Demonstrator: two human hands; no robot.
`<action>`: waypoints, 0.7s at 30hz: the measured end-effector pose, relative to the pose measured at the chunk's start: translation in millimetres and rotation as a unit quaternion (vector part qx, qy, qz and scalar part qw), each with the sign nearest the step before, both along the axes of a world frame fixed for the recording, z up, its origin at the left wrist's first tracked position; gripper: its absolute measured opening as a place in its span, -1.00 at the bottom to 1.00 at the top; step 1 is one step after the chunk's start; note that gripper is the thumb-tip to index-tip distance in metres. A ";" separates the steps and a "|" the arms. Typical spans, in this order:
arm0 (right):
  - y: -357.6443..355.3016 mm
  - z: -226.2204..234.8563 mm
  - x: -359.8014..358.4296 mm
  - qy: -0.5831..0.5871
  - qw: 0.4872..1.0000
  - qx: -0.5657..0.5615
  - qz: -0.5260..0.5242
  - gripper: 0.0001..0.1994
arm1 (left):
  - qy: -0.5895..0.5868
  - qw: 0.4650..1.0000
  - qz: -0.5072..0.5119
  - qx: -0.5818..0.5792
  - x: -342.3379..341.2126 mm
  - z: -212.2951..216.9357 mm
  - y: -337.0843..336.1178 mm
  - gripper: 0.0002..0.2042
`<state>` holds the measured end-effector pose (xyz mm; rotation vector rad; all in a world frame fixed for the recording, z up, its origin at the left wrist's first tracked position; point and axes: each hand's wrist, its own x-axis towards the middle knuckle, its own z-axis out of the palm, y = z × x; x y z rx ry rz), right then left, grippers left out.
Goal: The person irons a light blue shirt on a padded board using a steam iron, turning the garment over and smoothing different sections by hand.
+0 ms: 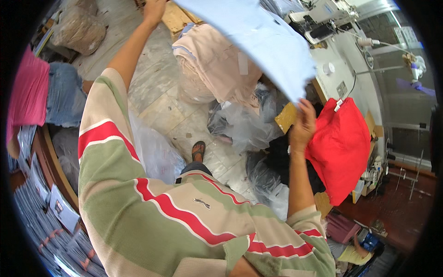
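1 white label [338, 105] marks red fabric [340, 154]; right hand [303, 123] holds blue cloth [272, 41].

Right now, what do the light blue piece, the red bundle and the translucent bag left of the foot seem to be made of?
Light blue piece: probably matt fabric, its edge softly rippled; fibre unclear.
Red bundle: likely matt cloth, judging by soft creases and a white label.
Translucent bag: apparently thin, slightly glossy plastic film, cloudy and crinkled.
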<state>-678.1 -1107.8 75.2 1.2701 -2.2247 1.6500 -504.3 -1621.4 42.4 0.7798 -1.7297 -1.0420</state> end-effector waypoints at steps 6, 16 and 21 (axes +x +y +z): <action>-28.8 -154.9 88.9 -0.075 0.963 0.212 0.147 -0.49 | -0.173 0.974 0.103 0.108 -14.5 -148.2 38.4 -0.46; 204.2 -136.8 169.1 -0.139 0.924 0.313 0.171 -0.60 | -0.519 0.772 -0.261 0.258 155.8 -358.0 470.9 -0.59; 333.6 -75.1 194.7 -0.476 0.874 0.096 0.009 -0.63 | -0.535 0.753 -0.330 0.195 210.4 -360.7 522.7 -0.62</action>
